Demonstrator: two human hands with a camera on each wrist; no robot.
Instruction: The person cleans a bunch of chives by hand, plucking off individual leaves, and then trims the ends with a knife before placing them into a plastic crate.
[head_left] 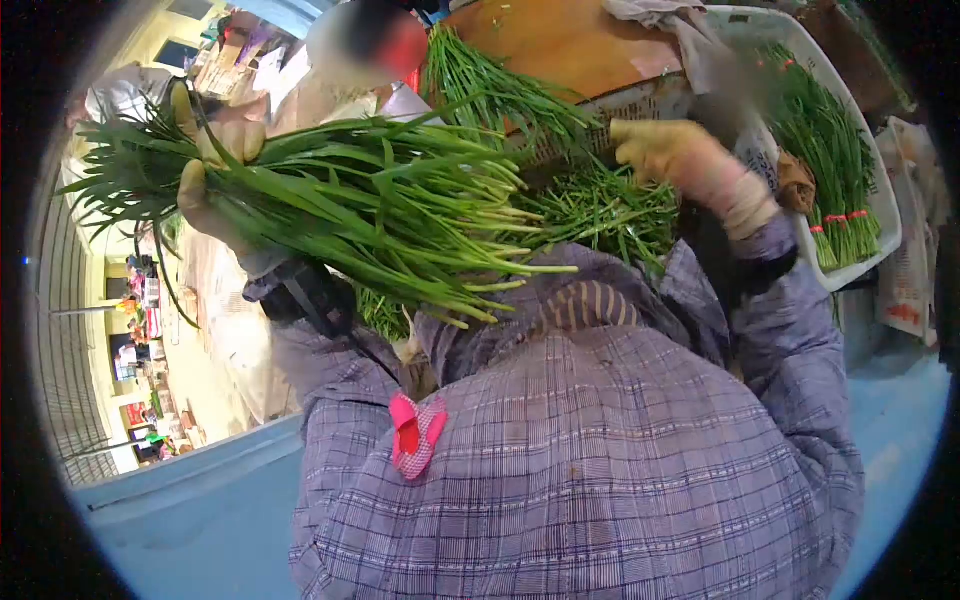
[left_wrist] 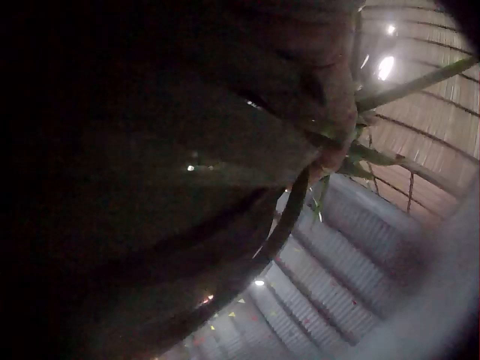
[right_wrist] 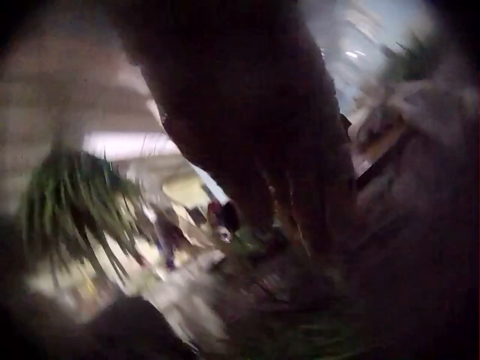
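Note:
In the head view my gloved left hand [head_left: 207,208] grips a large bunch of long green garlic chives [head_left: 370,190], thumb on the near side and fingers over the top. The leafy tips spread left past the hand, and the pale stem ends point right. Dark and close, the left hand [left_wrist: 330,105] fills much of the left wrist view. My gloved right hand [head_left: 700,175] is raised and blurred, fingers extended left with nothing held, beside a heap of loose chives [head_left: 610,215]. In the right wrist view its fingers [right_wrist: 300,202] point downward in shadow.
Another pile of chives [head_left: 490,90] lies by a brown board [head_left: 570,45] ahead. At the right, a white basket [head_left: 848,274] holds chive bundles [head_left: 825,140] tied with red bands. Another person [head_left: 350,50] is at the far side. A blue surface [head_left: 220,520] lies below.

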